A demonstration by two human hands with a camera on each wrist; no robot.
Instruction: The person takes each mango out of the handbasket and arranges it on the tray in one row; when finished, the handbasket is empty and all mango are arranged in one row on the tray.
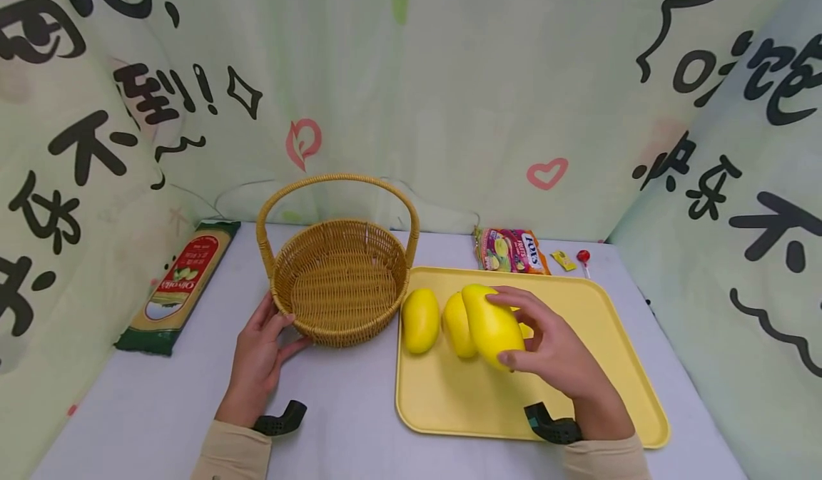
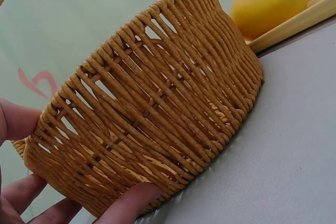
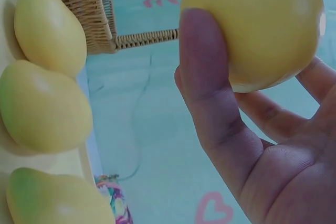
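Against the backdrop lie a pasta packet (image 1: 178, 285), a candy bag (image 1: 511, 250) and a lollipop (image 1: 583, 257). The left hand (image 1: 260, 355) rests its fingers (image 2: 126, 205) against the wicker basket (image 1: 340, 280) wall on the bench (image 1: 160, 409). The right hand (image 1: 552, 355) holds a smooth yellow mango (image 1: 491, 325), fingers wrapped round it, above the yellow tray (image 1: 616, 366). Other mangoes (image 1: 420, 320) lie on the tray between it and the basket.

Lying directly on the pale grey table (image 1: 347, 401): wicker basket (image 1: 340, 280), yellow tray (image 1: 597, 344) just beside it, pasta packet (image 1: 180, 284) at left, snack bag (image 1: 510, 250), yellow sachet (image 1: 563, 259) and lollipop (image 1: 583, 257) behind.
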